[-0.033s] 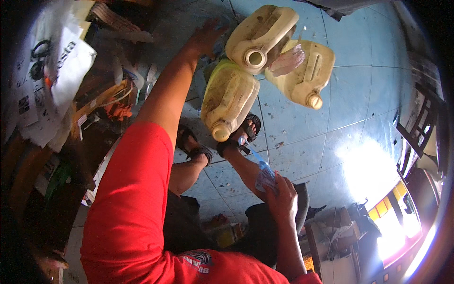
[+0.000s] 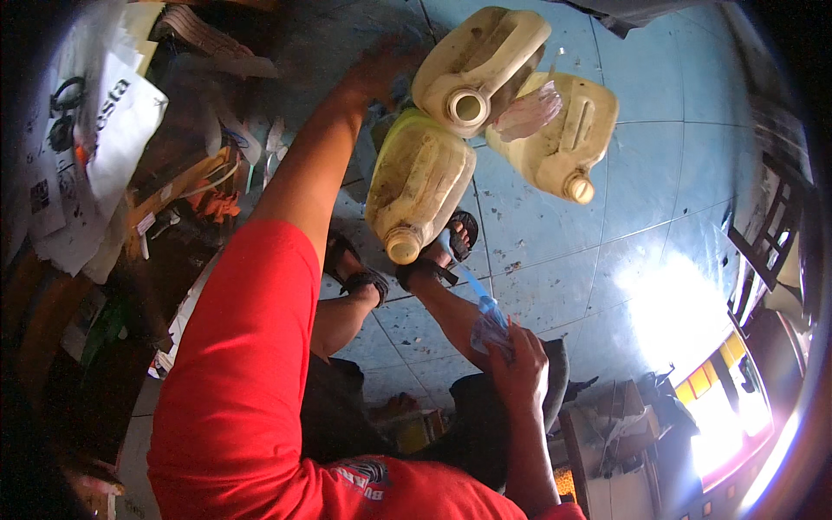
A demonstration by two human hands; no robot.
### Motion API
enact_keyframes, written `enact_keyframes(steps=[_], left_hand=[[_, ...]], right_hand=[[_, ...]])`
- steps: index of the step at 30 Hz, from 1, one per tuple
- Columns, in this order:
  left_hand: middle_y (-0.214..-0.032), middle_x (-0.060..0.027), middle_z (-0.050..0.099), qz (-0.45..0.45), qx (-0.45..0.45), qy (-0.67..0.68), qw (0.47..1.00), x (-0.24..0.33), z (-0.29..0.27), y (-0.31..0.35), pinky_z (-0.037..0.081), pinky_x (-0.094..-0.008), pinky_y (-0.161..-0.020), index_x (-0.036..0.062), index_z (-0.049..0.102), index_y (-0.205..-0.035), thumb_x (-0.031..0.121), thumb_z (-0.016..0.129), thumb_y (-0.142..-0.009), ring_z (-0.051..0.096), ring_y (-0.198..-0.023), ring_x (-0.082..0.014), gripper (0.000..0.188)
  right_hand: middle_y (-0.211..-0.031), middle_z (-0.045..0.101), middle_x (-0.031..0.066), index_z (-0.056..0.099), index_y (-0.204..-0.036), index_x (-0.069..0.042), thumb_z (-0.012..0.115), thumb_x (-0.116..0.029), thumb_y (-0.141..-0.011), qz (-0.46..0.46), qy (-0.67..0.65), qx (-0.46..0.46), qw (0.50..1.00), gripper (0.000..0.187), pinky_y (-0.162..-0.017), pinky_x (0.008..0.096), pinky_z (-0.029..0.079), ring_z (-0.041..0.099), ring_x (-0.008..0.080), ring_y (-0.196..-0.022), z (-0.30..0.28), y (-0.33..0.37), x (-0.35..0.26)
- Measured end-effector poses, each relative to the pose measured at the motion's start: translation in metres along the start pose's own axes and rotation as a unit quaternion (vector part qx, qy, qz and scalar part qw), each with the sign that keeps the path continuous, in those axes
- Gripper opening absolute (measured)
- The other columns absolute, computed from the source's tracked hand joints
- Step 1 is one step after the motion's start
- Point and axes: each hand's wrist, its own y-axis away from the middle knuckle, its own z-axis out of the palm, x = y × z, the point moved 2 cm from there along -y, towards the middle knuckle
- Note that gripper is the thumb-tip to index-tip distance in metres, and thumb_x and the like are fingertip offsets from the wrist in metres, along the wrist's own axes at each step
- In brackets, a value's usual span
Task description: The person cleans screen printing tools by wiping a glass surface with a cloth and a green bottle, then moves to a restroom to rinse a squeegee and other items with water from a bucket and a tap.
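My right hand [image 2: 522,371] is closed on a crumpled thin blue plastic bag [image 2: 491,322], above my knee. A narrow twisted strip of the bag points up toward my sandalled foot. My left hand [image 2: 388,71] reaches out at upper left, beside the jerrycans; shadow and motion smear its fingers. Three dirty, yellowish plastic jerrycans lie close together. The top jerrycan [image 2: 505,52] shows an open round mouth. Nearest my feet is the left jerrycan [image 2: 422,178], with its neck toward me. A pinkish crumpled plastic piece [image 2: 527,113] rests against the right jerrycan [image 2: 582,126].
Blue floor tiles [image 2: 555,269] with dark specks lie under the jerrycans. Papers and white sheets [image 2: 121,130] crowd the left, above a cluttered wooden shelf [image 2: 186,178]. My sandalled feet [image 2: 446,251] stand just below the jerrycans. Bright light [image 2: 672,303] glares on the floor at right.
The view has shifted very slightly. My left hand looks more blurred and sits a little lower. My right hand still holds the blue plastic bag, and the jerrycans stay in place.
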Motion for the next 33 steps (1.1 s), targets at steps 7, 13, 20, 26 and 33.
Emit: enact_keyframes(steps=[7,13,20,26,33], left_hand=[[-0.126,-0.0229,0.037,-0.064,-0.151,-0.023,0.986,0.009,0.074,0.057,0.036,-0.0394,-0.094,0.0007,0.043,-0.121,0.002,0.067,-0.063,0.039,-0.114,-0.0377,0.063],[-0.112,-0.0214,0.045,0.079,0.09,0.018,0.993,0.023,0.102,0.155,0.039,-0.0411,-0.087,0.0002,0.055,-0.105,0.008,0.061,-0.067,0.043,-0.107,-0.0347,0.039],[-0.115,-0.0219,0.049,-0.169,-0.041,0.229,0.958,-0.017,0.101,0.184,0.04,-0.0384,-0.089,0.0,0.05,-0.114,0.015,0.064,-0.068,0.045,-0.11,-0.0337,0.051],[-0.112,-0.0143,0.051,-0.305,0.08,0.563,0.764,0.093,-0.059,0.273,0.037,-0.0318,-0.09,0.0028,0.042,-0.119,0.006,0.064,-0.069,0.048,-0.107,-0.0216,0.054],[-0.115,-0.0036,0.051,-0.254,0.037,0.926,0.277,0.262,-0.189,0.395,0.042,-0.0308,-0.088,0.009,0.042,-0.123,0.025,0.059,-0.082,0.051,-0.103,-0.0153,0.048]], right_hand=[[-0.087,0.06,0.0168,0.056,-0.091,0.0,0.068,-0.011,-0.066,0.013,0.02,0.039,0.999,0.03,-0.069,0.0384,0.047,0.059,0.0343,-0.08,0.0,-0.004,0.006],[-0.086,0.059,0.0167,0.056,-0.09,0.0,0.069,-0.011,-0.065,0.004,0.043,0.049,0.998,0.03,-0.067,0.0378,0.047,0.059,0.0337,-0.077,0.006,0.004,0.007],[-0.082,0.06,0.0162,0.057,-0.087,0.0,0.066,-0.012,-0.064,-0.084,-0.029,0.043,0.995,0.027,-0.066,0.0364,0.047,0.06,0.032,-0.075,0.017,0.009,-0.019],[-0.092,0.061,0.0142,0.052,-0.106,0.001,0.068,-0.015,-0.07,0.022,-0.166,-0.099,0.981,0.042,-0.065,0.0345,0.051,0.061,0.0242,-0.083,0.016,0.037,-0.077],[-0.106,0.051,0.0177,0.039,-0.117,0.0,0.062,-0.007,-0.072,-0.085,-0.312,-0.173,0.93,0.052,-0.066,0.0388,0.049,0.056,0.0311,-0.088,-0.002,0.114,-0.17]])
